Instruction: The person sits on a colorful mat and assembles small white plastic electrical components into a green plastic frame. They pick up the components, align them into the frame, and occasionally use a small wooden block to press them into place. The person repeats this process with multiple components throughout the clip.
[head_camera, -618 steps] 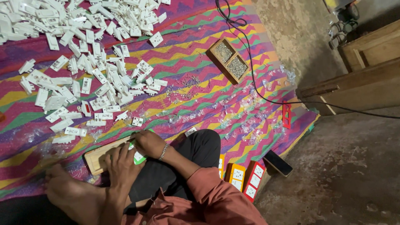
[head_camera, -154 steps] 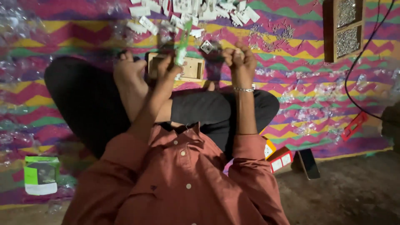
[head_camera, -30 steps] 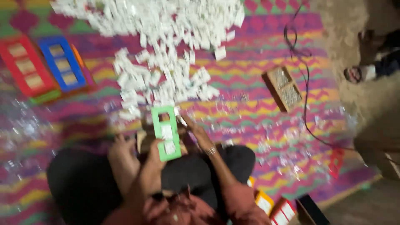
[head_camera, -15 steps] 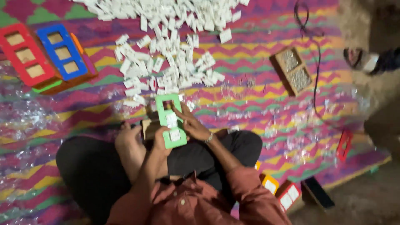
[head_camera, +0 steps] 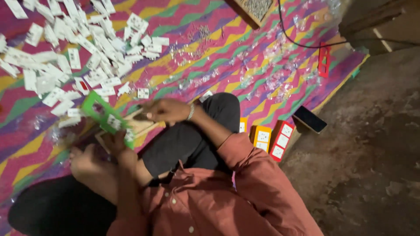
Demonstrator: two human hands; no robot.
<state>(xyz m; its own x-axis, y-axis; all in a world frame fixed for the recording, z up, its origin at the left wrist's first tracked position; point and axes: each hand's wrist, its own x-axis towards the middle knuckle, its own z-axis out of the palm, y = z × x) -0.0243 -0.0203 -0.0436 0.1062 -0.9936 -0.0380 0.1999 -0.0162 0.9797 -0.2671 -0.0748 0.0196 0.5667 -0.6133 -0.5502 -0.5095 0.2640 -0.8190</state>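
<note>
I sit cross-legged on a zigzag mat. My left hand [head_camera: 116, 142] grips the lower end of a green rectangular frame plate [head_camera: 105, 116] with white inserts and holds it tilted above my foot. My right hand [head_camera: 165, 110], with a bracelet on its wrist, hovers just right of the plate over a small wooden board [head_camera: 142, 127]. Its fingers are curled and something small and dark shows under the fingertips, too blurred to make out. A heap of white switch parts [head_camera: 78, 52] lies beyond the plate.
Loose screws [head_camera: 197, 39] and plastic wrappers [head_camera: 271, 78] are scattered on the mat. A wooden box [head_camera: 253, 8] and a black cable [head_camera: 302, 40] lie at the top. A red frame [head_camera: 324, 60], a phone [head_camera: 309, 119] and coloured frames [head_camera: 267, 137] sit near the mat's right edge, by the concrete floor [head_camera: 376, 144].
The view has swung, so the heap now lies upper left. My left hand has carried the green plate off to the left, and my right hand has come off it.
</note>
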